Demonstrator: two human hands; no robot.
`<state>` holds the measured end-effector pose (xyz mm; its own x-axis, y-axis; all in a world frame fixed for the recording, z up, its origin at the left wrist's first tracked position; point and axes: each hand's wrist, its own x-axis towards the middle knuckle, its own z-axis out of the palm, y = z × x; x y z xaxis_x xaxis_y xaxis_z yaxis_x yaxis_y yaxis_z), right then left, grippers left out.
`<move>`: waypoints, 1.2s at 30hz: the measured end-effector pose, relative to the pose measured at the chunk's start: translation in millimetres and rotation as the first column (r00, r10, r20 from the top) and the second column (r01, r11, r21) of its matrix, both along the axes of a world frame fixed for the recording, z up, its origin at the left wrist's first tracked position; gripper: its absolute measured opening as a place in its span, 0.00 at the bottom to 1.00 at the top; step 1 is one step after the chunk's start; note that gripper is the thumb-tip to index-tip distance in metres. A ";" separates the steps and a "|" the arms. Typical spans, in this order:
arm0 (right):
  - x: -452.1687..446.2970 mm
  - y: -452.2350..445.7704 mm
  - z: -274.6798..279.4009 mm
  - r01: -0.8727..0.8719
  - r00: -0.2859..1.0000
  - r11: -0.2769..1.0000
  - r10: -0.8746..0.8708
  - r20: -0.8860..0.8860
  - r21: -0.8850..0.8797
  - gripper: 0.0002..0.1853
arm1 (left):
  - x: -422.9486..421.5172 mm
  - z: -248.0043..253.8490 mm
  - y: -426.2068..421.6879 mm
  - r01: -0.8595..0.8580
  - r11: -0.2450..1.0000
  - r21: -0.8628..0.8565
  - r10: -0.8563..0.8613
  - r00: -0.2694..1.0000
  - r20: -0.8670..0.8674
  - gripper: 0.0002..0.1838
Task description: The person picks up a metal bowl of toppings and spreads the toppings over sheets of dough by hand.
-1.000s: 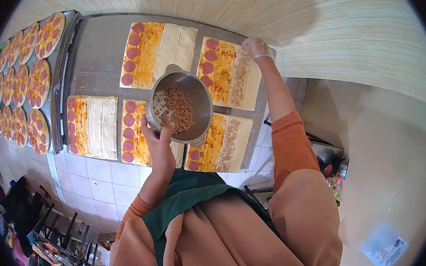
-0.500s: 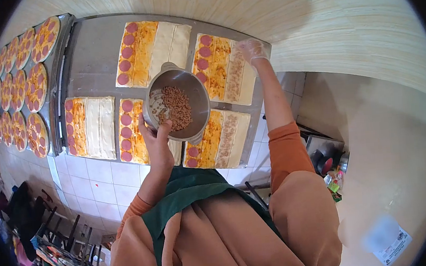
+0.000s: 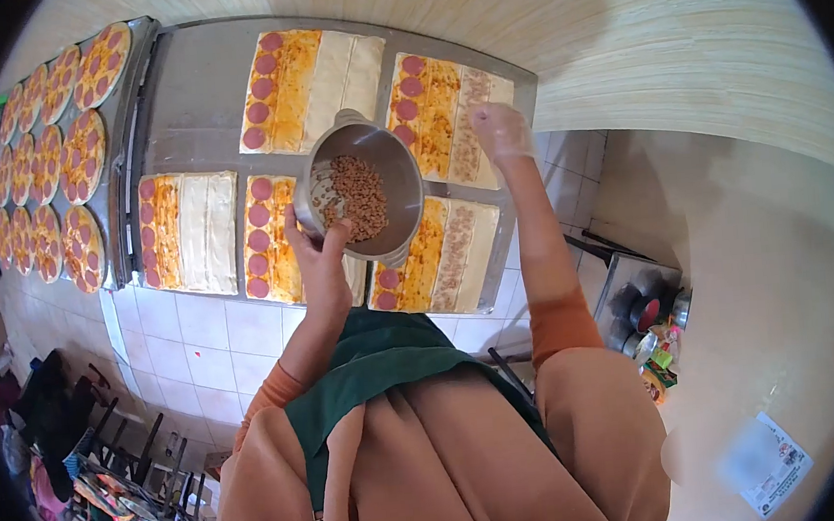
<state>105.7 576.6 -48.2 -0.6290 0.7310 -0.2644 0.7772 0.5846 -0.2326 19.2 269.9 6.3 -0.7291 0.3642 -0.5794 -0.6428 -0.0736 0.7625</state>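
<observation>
My left hand [image 3: 324, 260] grips the near-left rim of a metal pot [image 3: 403, 198], thumb inside and fingers outside. Crumbled brown meat [image 3: 361, 194] lies in the pot, which is held above the dough sheets. Out to the right, my right hand [image 3: 502, 132], in a clear plastic glove, is closed with fingers curled down over the far-right dough sheet [image 3: 425, 113]. What those fingers hold is hidden. That sheet carries pepperoni slices, an orange sauced band and a strip of crumbled meat. A similar strip runs along the near-right dough sheet [image 3: 458, 257].
Other dough sheets with pepperoni and sauce, one far [image 3: 316, 92] and one at left [image 3: 190, 232], lie on the metal table [image 3: 190, 92]. Round pepperoni pizzas [image 3: 82, 155] fill a tray further left. A wall [image 3: 656, 56] borders the far side.
My right hand has come toward me along the meat strip of the far-right sheet. The left hand still holds the pot; the whole view has shifted slightly.
</observation>
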 end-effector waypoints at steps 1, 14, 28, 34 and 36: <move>-0.8 -24.7 26.4 0.004 0.990 0.990 -0.023 -0.136 -0.139 0.08 | 2.0 -1.9 -0.6 0.010 1.000 -0.013 -0.011 1.000 -0.021 0.47; 20.5 -209.6 29.0 -0.158 0.987 0.786 0.130 -0.090 -0.598 0.21 | 50.2 -3.2 -23.5 0.219 0.972 -0.087 -0.228 0.968 -0.106 0.48; 14.4 -292.8 23.3 -0.111 0.958 0.746 -0.096 -0.271 -0.657 0.14 | 21.2 -0.4 -108.7 0.349 0.935 -0.069 -0.355 0.930 -0.097 0.46; -34.7 -352.8 1.8 -0.279 0.959 0.747 0.178 -0.223 -0.604 0.15 | -34.2 -5.4 -166.2 0.401 0.916 -0.013 -0.399 0.906 -0.140 0.48; -42.8 -375.4 -17.6 -0.182 0.912 0.591 -0.197 -0.359 -0.786 0.12 | -47.2 -11.7 -185.9 0.388 0.919 -0.065 -0.393 0.910 -0.134 0.50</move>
